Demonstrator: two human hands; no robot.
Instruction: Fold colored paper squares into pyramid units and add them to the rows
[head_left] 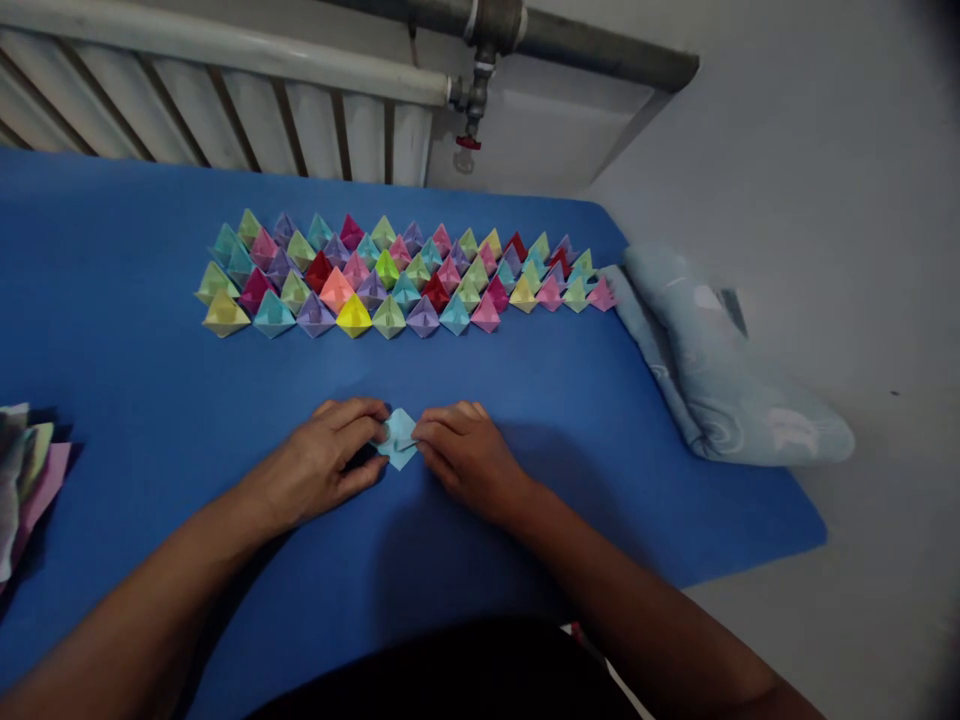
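Observation:
A small light-blue folded paper (pixel 401 430) lies in front of me on the blue tabletop (pixel 300 390), its outline roughly a diamond. My left hand (pixel 330 455) pinches its left corner between thumb and fingers. At the right corner, the fingers of my right hand (pixel 465 450) are closed on the same paper. Beyond my hands stand several rows of folded paper boats (pixel 388 318) in yellow, blue, purple, pink, green and red.
Loose coloured paper sheets (pixel 37 480) are stacked at the left edge. A folded pale-blue cloth (pixel 720 370) lies over the table's right side, against the wall. Behind the table are a white radiator (pixel 300 75) and a pipe with a red-handled valve (pixel 469 142).

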